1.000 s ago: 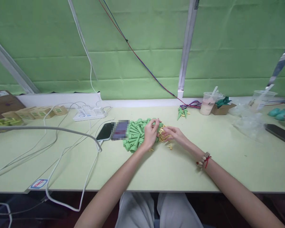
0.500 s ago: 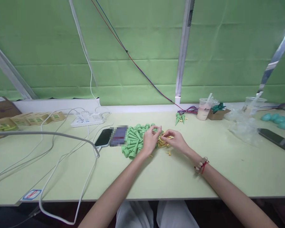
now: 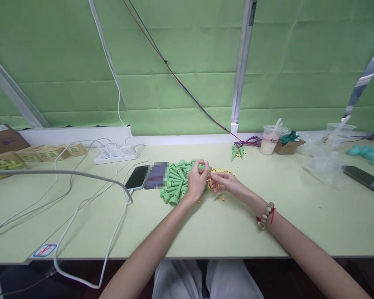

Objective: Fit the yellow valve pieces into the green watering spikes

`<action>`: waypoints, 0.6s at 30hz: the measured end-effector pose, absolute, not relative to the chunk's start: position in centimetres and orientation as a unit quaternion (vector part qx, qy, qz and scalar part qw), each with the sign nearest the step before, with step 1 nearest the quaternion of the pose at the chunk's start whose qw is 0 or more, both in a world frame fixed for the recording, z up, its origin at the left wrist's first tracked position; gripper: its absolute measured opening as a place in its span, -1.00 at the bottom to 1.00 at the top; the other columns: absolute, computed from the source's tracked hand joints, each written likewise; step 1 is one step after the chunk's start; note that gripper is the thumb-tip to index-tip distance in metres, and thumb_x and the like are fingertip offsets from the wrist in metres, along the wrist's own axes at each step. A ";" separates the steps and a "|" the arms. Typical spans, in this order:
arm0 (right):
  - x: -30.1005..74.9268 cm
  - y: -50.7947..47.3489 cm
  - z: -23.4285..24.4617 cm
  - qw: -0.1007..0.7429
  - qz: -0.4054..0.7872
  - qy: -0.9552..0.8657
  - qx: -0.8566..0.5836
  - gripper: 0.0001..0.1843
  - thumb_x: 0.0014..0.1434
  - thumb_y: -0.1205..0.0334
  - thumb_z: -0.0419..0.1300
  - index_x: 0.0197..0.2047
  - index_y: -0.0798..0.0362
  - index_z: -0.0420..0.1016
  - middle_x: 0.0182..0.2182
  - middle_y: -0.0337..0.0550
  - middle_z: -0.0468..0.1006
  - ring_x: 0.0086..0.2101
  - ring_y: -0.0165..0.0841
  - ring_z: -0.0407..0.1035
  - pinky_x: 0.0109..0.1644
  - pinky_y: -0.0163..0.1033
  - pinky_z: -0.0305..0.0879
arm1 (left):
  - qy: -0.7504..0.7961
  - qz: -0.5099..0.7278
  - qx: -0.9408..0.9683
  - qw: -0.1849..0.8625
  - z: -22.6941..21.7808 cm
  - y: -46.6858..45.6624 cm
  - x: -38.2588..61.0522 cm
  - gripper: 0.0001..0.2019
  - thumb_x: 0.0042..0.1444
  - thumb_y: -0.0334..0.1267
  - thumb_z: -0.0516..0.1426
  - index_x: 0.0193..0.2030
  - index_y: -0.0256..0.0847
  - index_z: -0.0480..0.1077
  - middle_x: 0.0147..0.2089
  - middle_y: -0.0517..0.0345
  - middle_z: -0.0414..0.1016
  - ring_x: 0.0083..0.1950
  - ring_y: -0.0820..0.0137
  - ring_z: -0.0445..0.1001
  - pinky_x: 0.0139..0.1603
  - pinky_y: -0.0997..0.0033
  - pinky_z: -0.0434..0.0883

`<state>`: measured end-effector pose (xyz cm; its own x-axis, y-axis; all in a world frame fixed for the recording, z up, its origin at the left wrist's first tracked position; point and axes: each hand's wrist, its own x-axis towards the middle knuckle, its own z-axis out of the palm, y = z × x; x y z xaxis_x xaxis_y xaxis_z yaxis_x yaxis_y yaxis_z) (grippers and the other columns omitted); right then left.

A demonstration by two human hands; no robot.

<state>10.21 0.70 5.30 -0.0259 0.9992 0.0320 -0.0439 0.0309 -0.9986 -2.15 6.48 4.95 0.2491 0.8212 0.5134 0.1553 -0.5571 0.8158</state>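
A pile of green plastic cone-shaped spikes (image 3: 175, 182) lies on the table, partly covered by my left hand (image 3: 198, 180). The fingers of that hand are curled together at the pile's right edge, and what they hold is hidden. Close by on the right, my right hand (image 3: 229, 183) has its thumb and fingertips pinched together near the left fingertips. Anything in that pinch is too small to make out. Small yellow T-shaped plastic pieces (image 3: 221, 170) lie scattered behind and under my right hand. One loose yellow piece (image 3: 222, 197) sits in front of them.
Two green spikes with yellow pieces (image 3: 237, 153) lie farther back. Left of the pile are a phone (image 3: 137, 177), a blurred dark rectangle (image 3: 156, 175), cables and a power strip (image 3: 116, 155). Drink cups (image 3: 269, 141), a small carton (image 3: 287, 147) and another phone (image 3: 366, 179) stand or lie right.
My left fingers have curled in more. My right hand stays close beside them, its fingers slightly lower and more closed. The whole view has shifted a little.
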 end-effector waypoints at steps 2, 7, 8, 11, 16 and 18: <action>10.2 0.8 5.0 0.524 0.444 -0.530 -0.498 -0.65 -0.10 0.03 0.28 -0.30 0.11 0.49 -0.41 -0.13 0.51 -0.38 -0.35 0.40 -0.33 -0.25 0.40 | 0.341 0.506 0.719 0.332 4.9 6.4 -2.1 -0.70 0.11 0.05 -0.01 -0.32 -0.17 0.22 -0.72 0.39 0.11 -0.68 0.55 0.09 -0.61 0.56 0.03; 10.1 0.9 4.4 0.551 0.155 -0.609 -0.549 -0.89 -0.03 0.22 0.18 -0.40 0.07 0.46 -0.40 -0.13 0.51 -0.34 -0.30 0.38 -0.33 -0.24 0.34 | 0.330 0.501 0.702 0.384 5.1 6.1 -1.7 -0.70 0.12 0.05 -0.02 -0.33 -0.16 0.19 -0.73 0.40 0.12 -0.70 0.54 0.13 -0.64 0.56 0.06; 10.1 0.9 4.4 0.555 0.119 -0.618 -0.544 -0.93 -0.02 0.26 0.14 -0.44 0.06 0.43 -0.41 -0.13 0.50 -0.34 -0.30 0.37 -0.33 -0.25 0.33 | 0.324 0.498 0.696 0.402 5.2 6.0 -1.6 -0.70 0.12 0.06 -0.03 -0.34 -0.16 0.18 -0.73 0.40 0.10 -0.71 0.54 0.14 -0.65 0.57 0.06; 10.2 0.9 4.4 0.568 0.109 -0.617 -0.534 -0.97 -0.05 0.31 0.12 -0.49 0.05 0.37 -0.42 -0.14 0.45 -0.33 -0.31 0.35 -0.35 -0.26 0.33 | 0.317 0.490 0.682 0.441 5.2 5.8 -1.4 -0.68 0.13 0.08 -0.04 -0.38 -0.16 0.15 -0.73 0.41 0.07 -0.73 0.54 0.13 -0.69 0.57 0.07; 10.3 1.0 5.1 0.545 0.444 -0.483 -0.522 -0.75 -0.02 0.08 0.18 -0.32 0.07 0.41 -0.41 -0.14 0.48 -0.45 -0.34 0.39 -0.47 -0.25 0.38 | 0.322 0.509 0.674 0.428 5.3 5.9 -1.5 -0.67 0.12 0.08 -0.03 -0.40 -0.16 0.15 -0.73 0.41 0.06 -0.73 0.55 0.12 -0.69 0.58 0.05; 10.3 1.0 5.3 0.534 0.504 -0.454 -0.504 -0.71 -0.01 0.02 0.18 -0.38 0.10 0.44 -0.46 -0.16 0.46 -0.50 -0.40 0.37 -0.46 -0.28 0.39 | 0.324 0.514 0.674 0.421 5.4 5.9 -1.6 -0.67 0.11 0.08 -0.02 -0.41 -0.17 0.15 -0.73 0.42 0.04 -0.73 0.56 0.09 -0.69 0.58 0.02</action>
